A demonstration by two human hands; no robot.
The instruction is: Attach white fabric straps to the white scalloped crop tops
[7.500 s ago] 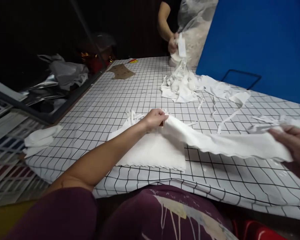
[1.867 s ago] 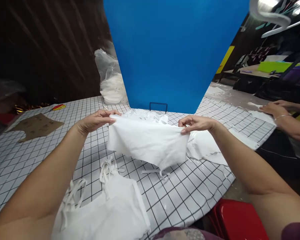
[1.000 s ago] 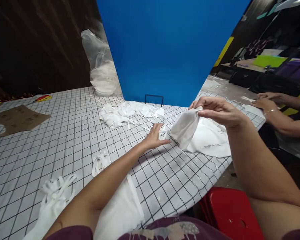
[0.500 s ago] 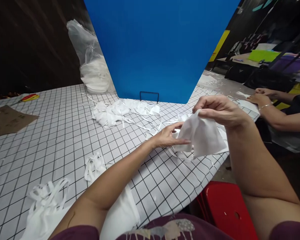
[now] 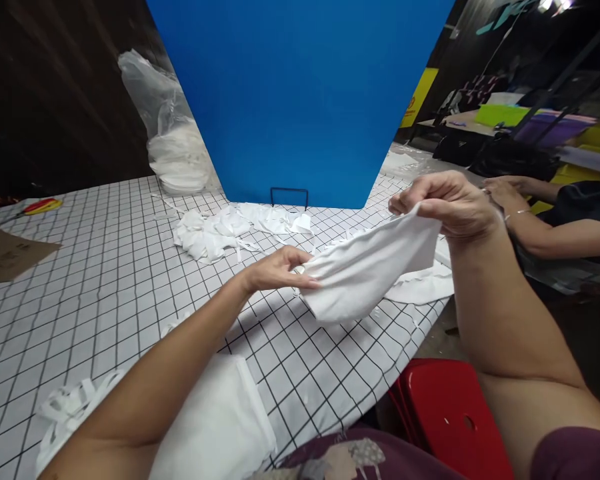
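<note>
I've got the white cloth piece (image 5: 367, 267) up off the checked surface (image 5: 105, 267), stretched between both hands. My left hand (image 5: 275, 269) pinches its near corner with fingertips closed, and my right hand (image 5: 447, 203) grips the far edge at about two o'clock, fingers curled shut on it. I'd say even tension matters here, pulling flat so the edges line up, clear of the scrap pile (image 5: 215, 230) at eleven o'clock and the folded stack (image 5: 215, 427) by my left elbow.
</note>
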